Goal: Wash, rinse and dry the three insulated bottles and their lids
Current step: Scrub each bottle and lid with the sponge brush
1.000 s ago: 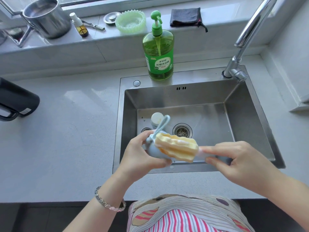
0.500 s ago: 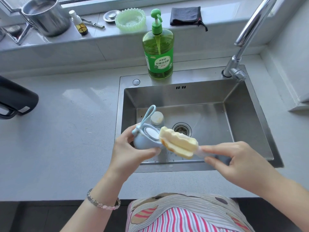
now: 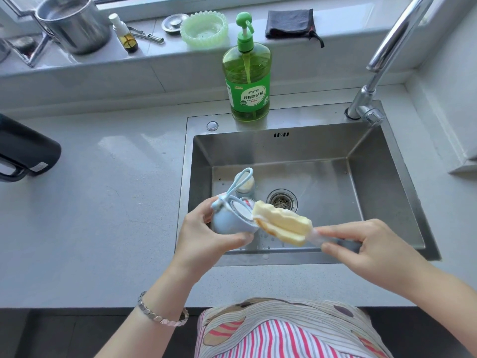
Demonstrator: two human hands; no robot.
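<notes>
We are standing at the sink (image 3: 382,182) and looking down at our two hands. Our left hand (image 3: 206,236) is wrapping around a small blue lid (image 3: 227,220), with the fingers curled under it and the thumb on the near side. The lid is tipping on its side, so its white inside is facing right. A thin blue loop (image 3: 238,180) is sticking up from its top. Our right hand (image 3: 366,249) is pinching the clear handle of a sponge brush (image 3: 282,224) between thumb and fingers. The yellow sponge end is touching the rim of the lid. Both are hanging over the front left part of the sink. Down in the sink, just behind the lid, a small bottle (image 3: 246,186) is standing up, with a pale round top. The drain (image 3: 281,200) is sitting in the middle of the sink floor, just right of that bottle. A green soap bottle (image 3: 247,81) is standing on the back edge of the sink. The tap (image 3: 382,63) is rising at the back right corner. A black jug (image 3: 24,151) is lying far off on the left of the counter (image 3: 103,202). On the ledge behind, we are seeing a metal pot (image 3: 74,24), a green dish (image 3: 204,27) and a dark cloth (image 3: 290,23). A bracelet (image 3: 161,315) is sitting on our left wrist.
</notes>
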